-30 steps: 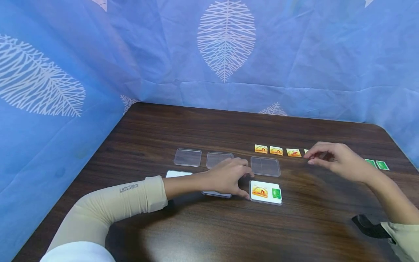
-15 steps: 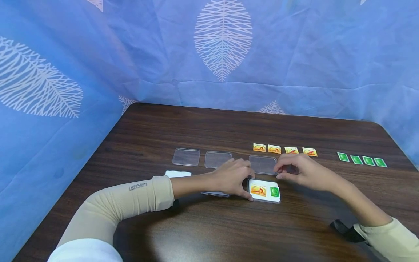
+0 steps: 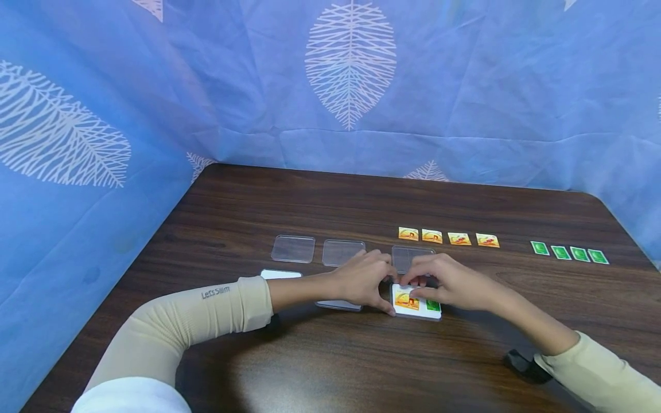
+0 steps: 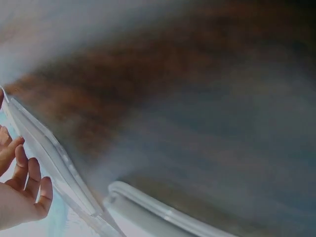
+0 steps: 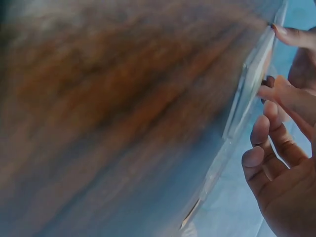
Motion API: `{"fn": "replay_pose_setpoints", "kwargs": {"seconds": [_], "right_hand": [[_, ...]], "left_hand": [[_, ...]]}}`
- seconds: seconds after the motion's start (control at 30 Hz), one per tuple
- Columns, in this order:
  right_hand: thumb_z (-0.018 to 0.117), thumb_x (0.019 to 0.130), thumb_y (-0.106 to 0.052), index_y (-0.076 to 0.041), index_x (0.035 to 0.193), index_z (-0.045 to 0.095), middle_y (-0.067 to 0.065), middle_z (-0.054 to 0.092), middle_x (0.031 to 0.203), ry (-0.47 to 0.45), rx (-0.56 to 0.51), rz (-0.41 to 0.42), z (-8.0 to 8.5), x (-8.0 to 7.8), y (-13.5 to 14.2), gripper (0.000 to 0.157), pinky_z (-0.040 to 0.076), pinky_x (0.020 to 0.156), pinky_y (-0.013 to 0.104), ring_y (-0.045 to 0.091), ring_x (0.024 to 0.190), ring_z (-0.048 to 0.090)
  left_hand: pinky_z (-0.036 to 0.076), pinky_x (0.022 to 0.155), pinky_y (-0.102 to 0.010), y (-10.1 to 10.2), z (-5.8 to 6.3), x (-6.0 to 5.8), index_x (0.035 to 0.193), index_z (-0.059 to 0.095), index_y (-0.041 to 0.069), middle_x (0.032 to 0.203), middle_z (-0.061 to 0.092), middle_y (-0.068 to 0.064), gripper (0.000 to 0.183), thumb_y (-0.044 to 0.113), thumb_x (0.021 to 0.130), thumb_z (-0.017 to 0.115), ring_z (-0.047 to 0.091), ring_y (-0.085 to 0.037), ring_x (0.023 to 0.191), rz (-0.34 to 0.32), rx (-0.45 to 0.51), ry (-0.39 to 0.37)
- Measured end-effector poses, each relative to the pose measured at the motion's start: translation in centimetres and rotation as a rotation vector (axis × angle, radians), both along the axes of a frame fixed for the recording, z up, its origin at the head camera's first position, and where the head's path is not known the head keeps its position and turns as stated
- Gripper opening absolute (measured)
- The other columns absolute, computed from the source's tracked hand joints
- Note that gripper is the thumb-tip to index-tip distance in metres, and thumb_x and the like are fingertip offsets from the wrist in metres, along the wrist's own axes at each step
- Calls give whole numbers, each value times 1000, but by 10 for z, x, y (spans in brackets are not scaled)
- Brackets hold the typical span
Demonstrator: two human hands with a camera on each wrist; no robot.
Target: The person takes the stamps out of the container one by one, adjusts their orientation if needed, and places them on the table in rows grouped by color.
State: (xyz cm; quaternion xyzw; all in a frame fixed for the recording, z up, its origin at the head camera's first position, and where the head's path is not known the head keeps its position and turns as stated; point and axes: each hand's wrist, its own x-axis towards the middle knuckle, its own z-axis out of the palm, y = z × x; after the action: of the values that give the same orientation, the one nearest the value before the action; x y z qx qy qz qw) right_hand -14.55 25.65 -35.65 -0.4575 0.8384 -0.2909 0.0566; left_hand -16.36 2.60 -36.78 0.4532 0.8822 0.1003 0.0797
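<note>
In the head view my left hand (image 3: 361, 279) holds the left side of a clear plastic case (image 3: 417, 315), thumb at its near corner. White cards fill the case. The top one bears a yellow-orange picture (image 3: 403, 300) and a green patch (image 3: 432, 306). Over it hovers my right hand (image 3: 457, 282), thumb above the picture and fingertips close to the case's far edge. What lies between those fingertips is hidden. In the right wrist view the case (image 5: 247, 94) stands edge-on beside the right hand (image 5: 284, 168). The left wrist view shows the same case (image 4: 49, 153).
Three clear lids (image 3: 293, 249) lie behind the cases. Another white-filled case (image 3: 281, 274) sits at left, and one (image 3: 339, 305) shows partly under my left arm. Farther back are rows of yellow picture cards (image 3: 459, 238) and green cards (image 3: 560, 252) on the dark table (image 3: 330, 367).
My right hand has moved left and nearer, from the yellow card row past the right lid to above the case. The left hand has stayed at the case.
</note>
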Motion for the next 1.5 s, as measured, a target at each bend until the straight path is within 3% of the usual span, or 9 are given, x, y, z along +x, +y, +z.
{"fn": "replay_pose_setpoints", "kwargs": {"seconds": [0.4,0.9,1.5], "right_hand": [[76,94,-8,-9,105,78,-8,62,91,-93,73,-24,-2,-1,-9,11,51,67,26,1,77,52],[78,92,-6,-10,100,76,-8,64,93,-103,100,-63,-2,0,-12,9,51,68,26,1,78,53],[79,92,-8,-8,104,76,-8,63,93,-78,130,-75,0,1,-15,13,50,67,26,2,78,52]], "left_hand": [[30,74,-21,0,0,3,125,74,17,98,58,8,63,56,77,88,43,-8,86,36,-2,-19],[29,75,-22,-2,-1,5,124,75,17,93,56,8,61,54,77,89,42,-8,84,44,31,-22],[26,73,-21,-3,0,6,120,76,21,89,50,10,57,56,76,89,39,-8,83,66,24,-4]]}}
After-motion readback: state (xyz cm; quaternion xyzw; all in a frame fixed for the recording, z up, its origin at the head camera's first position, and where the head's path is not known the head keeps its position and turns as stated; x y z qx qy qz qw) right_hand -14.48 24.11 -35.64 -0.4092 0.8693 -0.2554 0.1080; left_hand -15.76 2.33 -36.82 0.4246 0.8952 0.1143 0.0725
